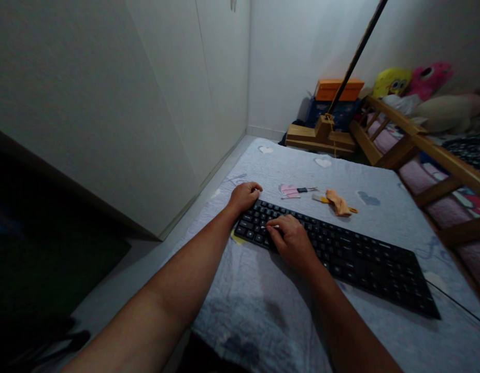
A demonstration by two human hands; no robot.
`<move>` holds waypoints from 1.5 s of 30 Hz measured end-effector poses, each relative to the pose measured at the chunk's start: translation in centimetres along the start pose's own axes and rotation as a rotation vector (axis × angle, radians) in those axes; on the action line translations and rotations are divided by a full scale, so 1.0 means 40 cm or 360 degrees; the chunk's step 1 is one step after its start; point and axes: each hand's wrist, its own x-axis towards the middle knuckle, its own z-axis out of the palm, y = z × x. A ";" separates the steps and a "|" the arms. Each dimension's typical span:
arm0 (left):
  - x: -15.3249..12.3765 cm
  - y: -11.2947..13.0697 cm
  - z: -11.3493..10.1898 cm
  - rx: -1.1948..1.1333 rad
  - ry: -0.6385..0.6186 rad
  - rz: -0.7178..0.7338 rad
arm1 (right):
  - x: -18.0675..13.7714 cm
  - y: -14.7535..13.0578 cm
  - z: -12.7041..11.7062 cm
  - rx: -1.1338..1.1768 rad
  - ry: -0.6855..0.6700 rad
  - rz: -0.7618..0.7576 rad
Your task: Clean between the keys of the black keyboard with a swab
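- Your left hand (244, 197) curls over the black keyboard's (341, 251) far left corner, steadying it on the grey bedsheet (263, 305).
- Your right hand (290, 241) pinches a thin white swab (270, 227) against the keys.

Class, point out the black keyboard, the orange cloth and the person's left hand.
black keyboard (364, 259), head view, bare keys right of the hands.
orange cloth (339, 203), head view, middle of the crumpled fabric.
left hand (244, 196), head view, back of the hand.
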 end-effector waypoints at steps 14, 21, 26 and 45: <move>0.001 0.000 0.000 -0.0002 0.0000 0.0004 | -0.002 0.001 -0.003 0.0007 0.0001 -0.0030; -0.002 0.003 -0.001 -0.0014 0.0004 -0.0003 | -0.001 0.001 -0.003 -0.0001 -0.0022 -0.0013; -0.003 0.008 -0.004 -0.0006 0.0002 -0.0010 | -0.002 0.002 -0.002 0.0007 -0.0009 -0.0017; -0.003 0.007 -0.004 -0.0005 -0.0003 -0.0017 | -0.003 0.001 -0.006 0.0005 0.0062 -0.0033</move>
